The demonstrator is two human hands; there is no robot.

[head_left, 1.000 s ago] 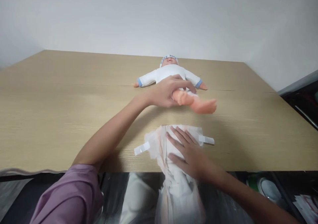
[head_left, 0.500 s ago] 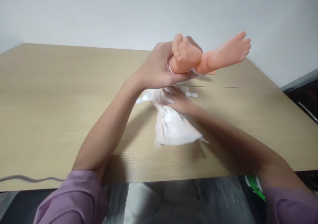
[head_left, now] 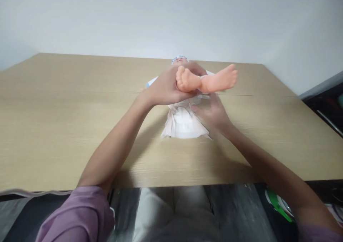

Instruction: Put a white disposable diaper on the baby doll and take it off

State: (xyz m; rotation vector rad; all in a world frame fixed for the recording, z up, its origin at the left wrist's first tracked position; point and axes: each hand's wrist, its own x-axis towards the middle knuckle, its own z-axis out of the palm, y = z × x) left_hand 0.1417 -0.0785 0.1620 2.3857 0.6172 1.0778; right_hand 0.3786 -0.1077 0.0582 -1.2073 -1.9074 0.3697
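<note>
A baby doll lies on its back with its head away from me and its bare feet lifted toward me. My left hand is wrapped around the lower legs, just behind the feet. Beneath the raised legs a white diaper is spread on the table, its near end flared and its middle gathered. Beside the diaper's right edge is my right hand, thumb and fingers apart, the thumb at the gathered part. My left hand and the doll's legs hide most of its body.
The wooden table reaches back to a pale wall. A cable runs along its front left edge. At the right stands a dark glossy object. Below the edge, a green and white item sits at the lower right.
The doll's feet have come lower and the legs are closer together in my left hand. My right hand has drawn back from under the legs to the diaper's right side. The doll's head now shows.
</note>
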